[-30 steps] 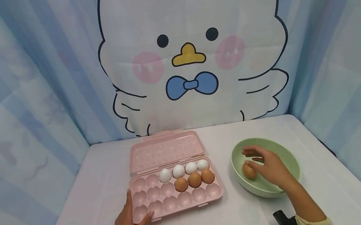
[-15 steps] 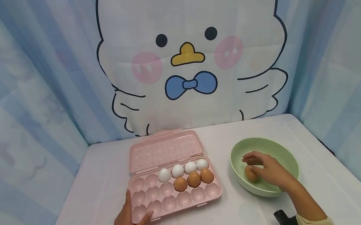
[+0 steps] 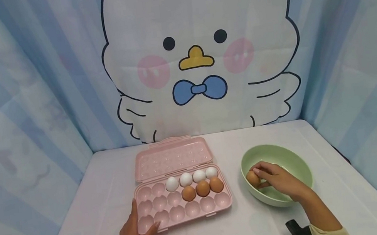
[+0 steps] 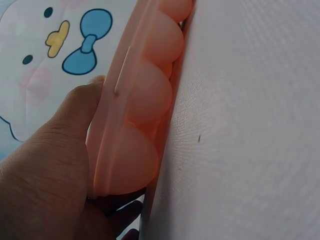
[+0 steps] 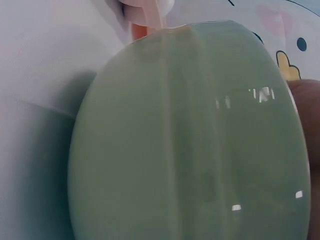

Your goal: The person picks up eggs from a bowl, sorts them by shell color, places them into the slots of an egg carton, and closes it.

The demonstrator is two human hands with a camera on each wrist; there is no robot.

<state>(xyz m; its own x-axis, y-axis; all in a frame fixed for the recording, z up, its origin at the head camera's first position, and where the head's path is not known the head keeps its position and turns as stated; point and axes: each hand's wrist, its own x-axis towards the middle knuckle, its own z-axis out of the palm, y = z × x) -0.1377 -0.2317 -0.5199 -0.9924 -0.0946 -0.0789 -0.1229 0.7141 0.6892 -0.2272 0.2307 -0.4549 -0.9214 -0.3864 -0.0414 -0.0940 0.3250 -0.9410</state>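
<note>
My left hand [image 3: 130,232] grips the near left corner of a pink plastic egg box [image 3: 192,209], thumb on the front rim. In the left wrist view the thumb presses the rim of the egg box [image 4: 145,155], with some fingers behind its end. Inside the light green bowl [image 3: 289,157], my right hand [image 3: 281,180] pinches a brown egg [image 3: 253,178] between thumb and fingers, near the bowl's left wall. The right wrist view is mostly filled by the outside of the bowl [image 5: 145,140], which hides the egg and most of that hand.
Several white eggs [image 3: 186,179] sit in the box's back row, with three brown eggs [image 3: 203,188] in the middle row. The box's lid [image 3: 173,158] lies folded back behind it. A black strap piece [image 3: 297,230] sticks out by the right sleeve. A printed curtain [image 3: 204,104] stands behind the table.
My right hand has lowered into the bowl and taken hold of the brown egg, which has shifted left toward the bowl's wall. The left hand and egg box have stayed put.
</note>
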